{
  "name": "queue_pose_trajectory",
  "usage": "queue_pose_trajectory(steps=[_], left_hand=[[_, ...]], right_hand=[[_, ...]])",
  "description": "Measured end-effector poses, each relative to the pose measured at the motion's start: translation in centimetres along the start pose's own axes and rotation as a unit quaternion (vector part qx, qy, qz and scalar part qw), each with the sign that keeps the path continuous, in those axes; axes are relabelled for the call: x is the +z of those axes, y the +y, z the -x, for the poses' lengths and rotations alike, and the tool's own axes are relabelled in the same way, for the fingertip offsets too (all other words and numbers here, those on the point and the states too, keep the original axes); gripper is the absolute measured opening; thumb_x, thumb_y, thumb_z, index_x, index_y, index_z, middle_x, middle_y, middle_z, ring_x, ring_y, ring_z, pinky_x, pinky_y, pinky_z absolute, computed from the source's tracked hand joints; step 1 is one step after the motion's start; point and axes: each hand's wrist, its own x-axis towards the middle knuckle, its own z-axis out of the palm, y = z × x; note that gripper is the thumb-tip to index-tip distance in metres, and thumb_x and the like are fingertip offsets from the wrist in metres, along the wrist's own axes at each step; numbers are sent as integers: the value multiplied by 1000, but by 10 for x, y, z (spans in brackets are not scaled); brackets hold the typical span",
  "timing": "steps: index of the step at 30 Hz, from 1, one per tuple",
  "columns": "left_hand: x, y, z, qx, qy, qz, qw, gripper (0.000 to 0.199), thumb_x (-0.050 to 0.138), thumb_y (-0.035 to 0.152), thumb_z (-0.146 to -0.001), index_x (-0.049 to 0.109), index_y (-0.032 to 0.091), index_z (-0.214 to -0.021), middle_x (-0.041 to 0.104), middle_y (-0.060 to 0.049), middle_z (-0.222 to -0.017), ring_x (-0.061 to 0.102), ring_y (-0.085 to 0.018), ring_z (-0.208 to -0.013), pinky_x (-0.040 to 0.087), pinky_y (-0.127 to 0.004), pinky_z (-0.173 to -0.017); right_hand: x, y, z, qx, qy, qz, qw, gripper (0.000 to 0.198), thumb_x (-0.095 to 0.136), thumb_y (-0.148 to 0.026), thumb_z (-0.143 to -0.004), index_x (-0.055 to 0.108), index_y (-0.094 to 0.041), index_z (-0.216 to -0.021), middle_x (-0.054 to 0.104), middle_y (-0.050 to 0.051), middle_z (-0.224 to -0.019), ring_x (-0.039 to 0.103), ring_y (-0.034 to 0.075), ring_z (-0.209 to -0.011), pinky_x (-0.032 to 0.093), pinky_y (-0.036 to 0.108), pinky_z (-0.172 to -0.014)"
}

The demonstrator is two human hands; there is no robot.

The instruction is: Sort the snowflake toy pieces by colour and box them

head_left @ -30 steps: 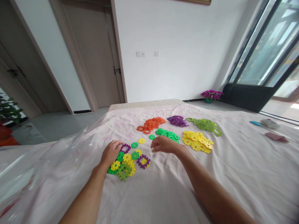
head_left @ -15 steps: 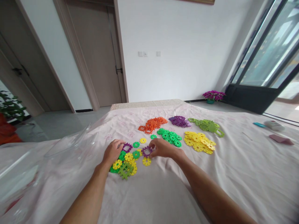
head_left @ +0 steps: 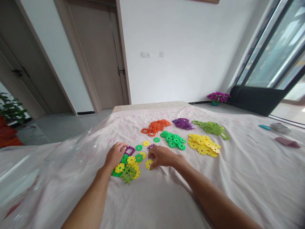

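Note:
A mixed pile of plastic interlocking pieces lies in front of me, with yellow discs [head_left: 131, 160], green discs [head_left: 138, 158] and an olive-green square piece [head_left: 128, 174]. At its far left edge, my left hand [head_left: 116, 156] rests with curled fingers on a purple square piece [head_left: 130, 150]. Just right of the pile, my right hand [head_left: 163, 156] is closed, its fingertips at the edge of a yellow disc [head_left: 148, 164] lying on the cloth. Beyond those knuckles another purple square piece [head_left: 151, 146] shows only in part.
Sorted heaps lie farther off: orange pieces [head_left: 156, 127], purple pieces [head_left: 183, 123], olive-green pieces [head_left: 213, 128], green discs [head_left: 173, 140] and yellow discs [head_left: 203, 144]. Clear plastic packaging [head_left: 71, 148] is at left. A pink item [head_left: 287, 142] lies right on the cloth [head_left: 252, 171].
My right hand has shifted from the purple square piece to the yellow disc nearer me. That purple piece now sits farther forward, partly behind the hand. My left hand has stayed in place.

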Motion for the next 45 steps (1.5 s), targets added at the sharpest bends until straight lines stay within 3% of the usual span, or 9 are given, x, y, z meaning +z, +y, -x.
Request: queue_pose_trajectory(steps=[4,8,12,14,18,22,29,36,45], left_hand=[[-1,1,0,2,3,0,1000,30,46,28,-89,73,24,-99,70,-3,-110,62,-20,-109,46,-33,-101],[-2,3,0,-2,2,-3,1000,30,46,29,-89,73,24,-99,71,-3,-110,63,-20,-109,46,-33,-101],[-3,5,1,-4,1,-7,1000,29,46,29,-90,73,25,-99,71,-3,-111,63,-20,-109,46,-33,-101],[-3,5,1,-5,2,-7,1000,29,46,29,-90,73,24,-99,71,-3,-111,63,-20,-109,46,-33,-101],[-3,5,0,-3,3,-3,1000,29,46,29,-90,73,24,-99,71,-4,-111,63,-20,-109,46,-33,-101],[-2,4,1,-2,2,-2,1000,29,46,29,-90,73,23,-100,71,-4,-111,63,-21,-109,46,-34,-102],[-3,4,0,-2,-1,-5,1000,29,45,29,-90,72,23,-101,70,-4,-112,63,-21,-109,46,-34,-101],[-1,1,0,-6,-2,-1,1000,29,46,30,-90,73,25,-100,71,-4,-111,63,-20,-109,47,-34,-100],[0,-2,-1,-8,-6,5,1000,30,46,33,-89,73,25,-100,70,-4,-113,63,-21,-110,46,-35,-102]], right_hand=[[2,-4,0,7,-1,-24,1000,39,85,-38,-63,69,-19,-93,68,-1,-85,57,13,-73,34,22,-59],[5,-7,-2,27,42,-25,998,35,76,-28,-73,68,-19,-106,68,0,-88,58,14,-76,36,23,-63],[10,-12,-5,16,68,16,997,46,65,-23,-82,62,-22,-128,66,7,-108,61,19,-96,41,27,-80],[11,-15,-7,9,59,37,997,48,64,-26,-84,60,-24,-132,62,8,-118,61,20,-99,42,27,-81],[14,-22,-12,3,46,73,996,40,62,-30,-85,64,-27,-125,58,9,-117,62,20,-95,43,28,-78],[18,-21,-17,20,71,41,996,43,67,-31,-80,63,-24,-122,59,8,-119,61,20,-95,41,27,-76],[17,-15,-22,63,103,-40,992,23,70,-29,-79,67,-21,-100,69,1,-91,59,15,-80,33,23,-64],[-11,10,-15,112,154,21,981,17,59,-33,-88,68,-19,-93,71,4,-88,61,17,-79,31,25,-63],[-78,93,39,332,242,89,907,39,57,-30,-87,64,-22,-124,71,12,-115,64,28,-105,42,31,-78]])
